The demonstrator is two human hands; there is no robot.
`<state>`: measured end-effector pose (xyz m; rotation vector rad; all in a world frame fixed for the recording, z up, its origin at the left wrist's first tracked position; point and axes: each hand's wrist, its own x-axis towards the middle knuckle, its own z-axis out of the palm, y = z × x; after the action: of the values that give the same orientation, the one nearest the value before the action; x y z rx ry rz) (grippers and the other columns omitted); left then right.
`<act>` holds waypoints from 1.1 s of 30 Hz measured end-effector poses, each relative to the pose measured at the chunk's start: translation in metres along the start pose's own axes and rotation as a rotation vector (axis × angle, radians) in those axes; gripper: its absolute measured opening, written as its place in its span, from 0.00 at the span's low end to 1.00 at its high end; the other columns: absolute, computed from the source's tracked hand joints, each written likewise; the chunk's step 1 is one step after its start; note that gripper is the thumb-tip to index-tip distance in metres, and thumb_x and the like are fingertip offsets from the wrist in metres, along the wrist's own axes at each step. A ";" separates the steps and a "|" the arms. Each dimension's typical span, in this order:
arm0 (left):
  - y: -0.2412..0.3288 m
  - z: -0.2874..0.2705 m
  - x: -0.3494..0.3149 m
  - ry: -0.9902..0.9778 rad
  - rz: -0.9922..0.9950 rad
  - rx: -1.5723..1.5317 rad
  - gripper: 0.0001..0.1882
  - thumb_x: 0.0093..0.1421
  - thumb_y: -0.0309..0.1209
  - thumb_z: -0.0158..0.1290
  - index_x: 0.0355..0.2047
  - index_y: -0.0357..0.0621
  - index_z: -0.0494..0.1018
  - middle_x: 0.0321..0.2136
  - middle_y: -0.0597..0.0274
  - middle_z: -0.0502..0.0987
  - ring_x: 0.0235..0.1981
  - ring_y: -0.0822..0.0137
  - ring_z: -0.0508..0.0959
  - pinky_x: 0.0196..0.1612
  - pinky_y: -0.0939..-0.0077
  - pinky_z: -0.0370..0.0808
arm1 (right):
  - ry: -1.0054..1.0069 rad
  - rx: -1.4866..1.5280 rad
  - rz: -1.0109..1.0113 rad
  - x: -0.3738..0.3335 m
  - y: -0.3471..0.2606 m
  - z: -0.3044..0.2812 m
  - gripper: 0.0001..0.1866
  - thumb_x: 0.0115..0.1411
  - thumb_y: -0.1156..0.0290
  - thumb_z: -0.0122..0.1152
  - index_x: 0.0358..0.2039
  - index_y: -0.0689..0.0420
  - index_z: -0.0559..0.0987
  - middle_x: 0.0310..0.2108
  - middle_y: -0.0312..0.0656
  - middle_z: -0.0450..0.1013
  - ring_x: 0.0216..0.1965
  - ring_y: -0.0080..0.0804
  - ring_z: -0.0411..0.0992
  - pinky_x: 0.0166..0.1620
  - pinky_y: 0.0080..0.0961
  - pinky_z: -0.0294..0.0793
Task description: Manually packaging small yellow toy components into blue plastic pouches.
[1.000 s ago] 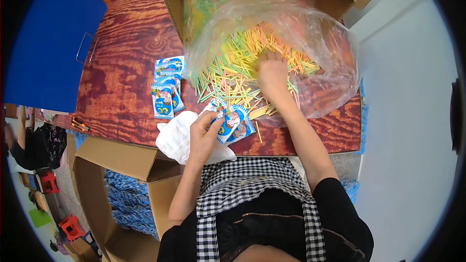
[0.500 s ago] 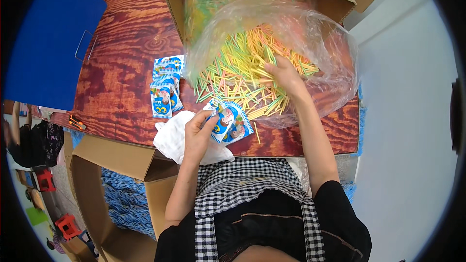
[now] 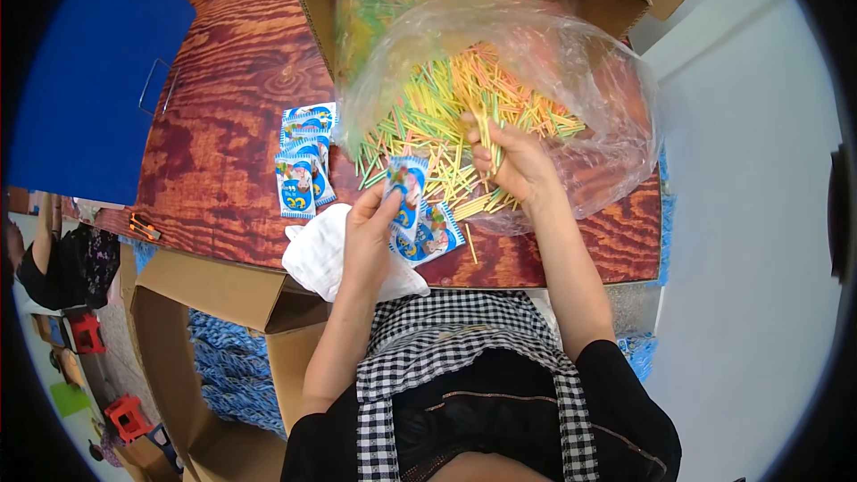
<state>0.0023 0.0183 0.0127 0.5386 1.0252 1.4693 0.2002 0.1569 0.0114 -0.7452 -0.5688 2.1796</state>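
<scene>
Between the thumb and fingers of my left hand [image 3: 369, 230] is a small blue-and-white packet [image 3: 406, 192], raised off the table. Under it, more such packets [image 3: 434, 236] lie by a white cloth [image 3: 317, 250]. My right hand [image 3: 518, 161] is closed around a few thin, pale yellow and green sticks [image 3: 486, 129], which point upward. Just beyond that hand, a heap of thin coloured sticks [image 3: 455, 80] in yellow, green, orange and pink spills from a clear plastic bag [image 3: 616, 80]. Left of the heap, several blue-and-white packets [image 3: 296, 186] lie in an overlapping row.
An open cardboard box [image 3: 312, 27] on its side holds the bag at the table's back. On the red wood-grain table [image 3: 232, 116] lies an orange-and-black cutter [image 3: 144, 226]. Below the front edge stands a cardboard box [image 3: 210, 290] with blue patterned contents. Someone in dark clothing is at far left.
My left hand has lifted one packet away from those beneath it. My right hand has drawn back slightly from the heap, with sticks now upright in its fingers.
</scene>
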 end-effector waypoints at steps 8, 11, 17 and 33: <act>-0.005 0.034 0.024 -0.099 -0.032 -0.094 0.07 0.64 0.28 0.51 0.39 0.40 0.75 0.32 0.68 0.79 0.31 0.81 0.76 0.36 0.85 0.72 | -0.025 0.130 0.016 -0.008 0.029 0.018 0.18 0.61 0.72 0.57 0.49 0.65 0.70 0.35 0.40 0.74 0.32 0.26 0.71 0.34 0.24 0.71; -0.005 0.033 0.024 -0.052 -0.032 -0.123 0.07 0.64 0.28 0.51 0.40 0.40 0.74 0.34 0.68 0.79 0.32 0.81 0.76 0.37 0.85 0.72 | -0.152 -0.111 0.018 -0.008 0.028 0.007 0.12 0.60 0.68 0.60 0.42 0.61 0.76 0.29 0.35 0.72 0.28 0.23 0.68 0.33 0.19 0.68; -0.008 0.023 0.034 -0.062 0.028 -0.076 0.09 0.63 0.28 0.51 0.43 0.38 0.74 0.37 0.66 0.79 0.34 0.79 0.77 0.40 0.85 0.72 | -0.165 0.004 0.122 -0.017 0.037 0.007 0.11 0.60 0.70 0.59 0.40 0.62 0.74 0.27 0.36 0.70 0.25 0.24 0.67 0.27 0.20 0.67; -0.009 0.024 0.053 -0.126 -0.008 -0.064 0.10 0.65 0.29 0.49 0.44 0.39 0.72 0.37 0.66 0.78 0.35 0.78 0.76 0.41 0.82 0.73 | -0.043 -0.267 -0.071 -0.017 0.035 0.012 0.08 0.63 0.74 0.52 0.42 0.62 0.73 0.30 0.39 0.73 0.29 0.25 0.70 0.32 0.20 0.70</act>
<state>0.0169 0.0750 0.0047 0.5732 0.8782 1.4370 0.1835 0.1205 0.0052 -0.8047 -0.9079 2.0813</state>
